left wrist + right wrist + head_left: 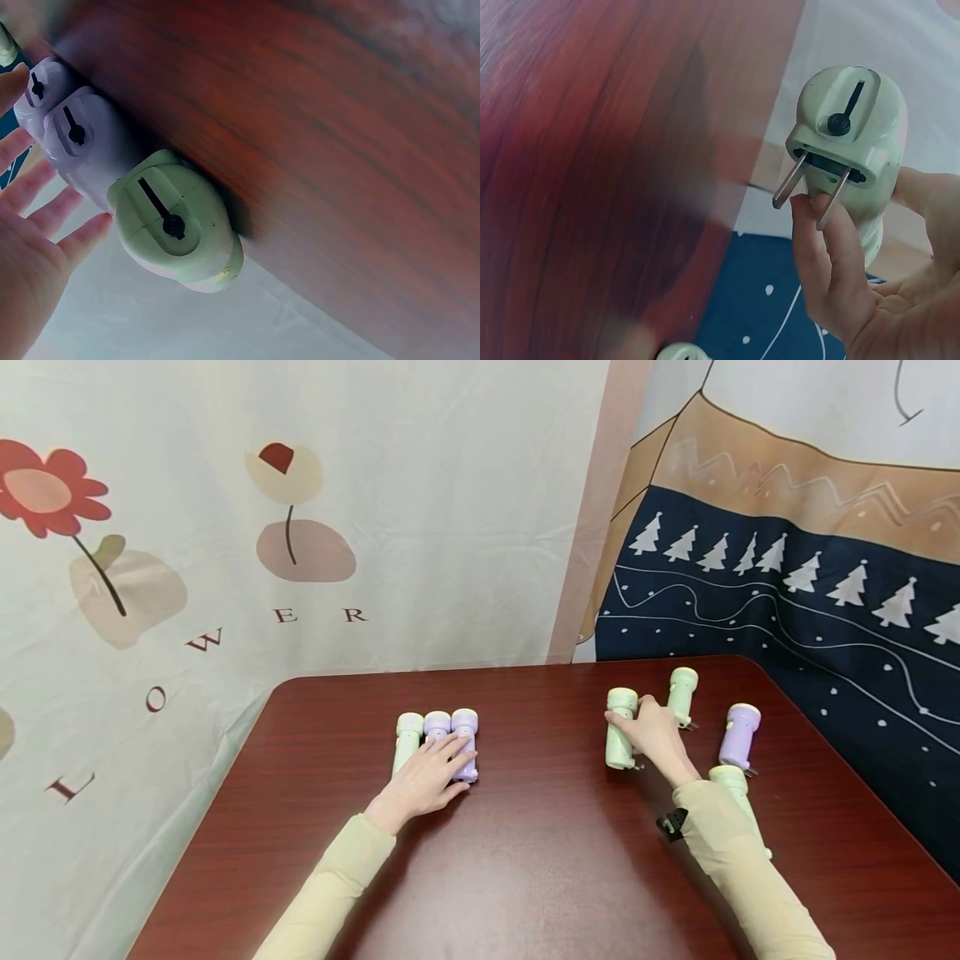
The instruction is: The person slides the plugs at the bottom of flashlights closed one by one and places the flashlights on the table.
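Three flashlights stand side by side left of the table's middle: a pale green one (407, 737), a purple one (437, 724) and another purple one (466, 727). Over the purple pair lies my left hand (422, 778), fingers extended; in the left wrist view a fingertip meets the green flashlight (176, 217). My right hand (660, 742) grips a pale green flashlight (620, 743) between thumb and fingers. Two metal plug prongs (791, 180) stick out of its end in the right wrist view. Whether its base touches the table cannot be told.
Behind my right hand is a green flashlight (682, 693). Further right is a purple flashlight (740, 733), with a green flashlight (731, 779) partly hidden by my right sleeve. The brown table (525, 860) ends at patterned curtains (465, 568) at the back.
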A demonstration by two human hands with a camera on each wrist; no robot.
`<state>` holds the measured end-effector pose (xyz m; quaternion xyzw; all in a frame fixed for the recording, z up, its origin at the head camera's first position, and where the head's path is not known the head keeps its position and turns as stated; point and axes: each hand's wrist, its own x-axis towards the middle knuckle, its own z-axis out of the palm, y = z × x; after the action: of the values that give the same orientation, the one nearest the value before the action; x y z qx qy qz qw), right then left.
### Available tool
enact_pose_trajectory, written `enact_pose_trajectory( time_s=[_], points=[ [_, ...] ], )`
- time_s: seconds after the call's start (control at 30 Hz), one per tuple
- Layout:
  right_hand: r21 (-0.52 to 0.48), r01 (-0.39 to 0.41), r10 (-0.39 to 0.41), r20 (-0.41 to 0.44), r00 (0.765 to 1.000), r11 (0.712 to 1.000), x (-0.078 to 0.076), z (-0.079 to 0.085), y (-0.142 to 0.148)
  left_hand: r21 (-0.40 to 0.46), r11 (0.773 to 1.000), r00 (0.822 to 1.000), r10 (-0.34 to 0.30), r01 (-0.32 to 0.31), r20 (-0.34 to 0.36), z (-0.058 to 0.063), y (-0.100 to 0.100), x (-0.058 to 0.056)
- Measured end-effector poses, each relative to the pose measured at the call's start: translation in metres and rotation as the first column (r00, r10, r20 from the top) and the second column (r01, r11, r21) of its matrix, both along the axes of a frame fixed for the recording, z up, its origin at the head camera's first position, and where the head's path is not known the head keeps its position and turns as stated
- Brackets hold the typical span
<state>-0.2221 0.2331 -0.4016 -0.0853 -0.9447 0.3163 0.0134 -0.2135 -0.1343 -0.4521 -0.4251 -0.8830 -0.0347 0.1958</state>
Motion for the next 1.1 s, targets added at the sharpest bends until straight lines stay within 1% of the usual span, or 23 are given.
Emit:
enact_pose_trajectory(
  time_s=[0.1, 0.33, 0.47, 0.53, 0.7, 0.97, 1.1],
  points=[
    [-0.012, -0.003, 0.003, 0.004, 1.0, 1.0, -0.002, 0.002, -0.008, 0.008, 1.0, 1.0, -0.002, 0.002, -0.005, 0.0, 0.001, 0.0],
    [-0.049, 0.002, -0.001, 0.017, 1.0, 0.999, -0.004, 0.004, -0.027, 0.023, 1.0, 0.999, -0.013, 0.014, -0.048, 0.002, 0.005, 0.0],
    [-0.081, 0.0, 0.001, 0.016, 1.0, 0.997, -0.004, 0.005, -0.037, 0.041, 0.999, 1.0, -0.007, 0.008, -0.016, 0.005, 0.011, 0.001],
    [-0.09, 0.004, -0.002, 0.017, 1.0, 0.996, -0.004, 0.005, -0.041, 0.048, 0.999, 1.0, -0.005, 0.005, -0.003, 0.007, 0.016, 0.001],
    [-0.117, 0.002, 0.001, 0.023, 1.0, 0.993, -0.005, 0.006, -0.052, 0.045, 0.999, 1.0, -0.01, 0.01, -0.002, 0.012, 0.029, 0.001],
    [-0.144, 0.009, -0.006, 0.019, 1.0, 0.99, -0.004, 0.006, -0.065, 0.057, 0.998, 0.999, -0.027, 0.025, 0.033, 0.015, 0.054, 0.0],
    [-0.156, 0.01, -0.006, 0.026, 1.0, 0.988, -0.004, 0.006, -0.069, 0.062, 0.998, 0.999, -0.022, 0.02, 0.04, 0.016, 0.067, 0.001]
  ],
)
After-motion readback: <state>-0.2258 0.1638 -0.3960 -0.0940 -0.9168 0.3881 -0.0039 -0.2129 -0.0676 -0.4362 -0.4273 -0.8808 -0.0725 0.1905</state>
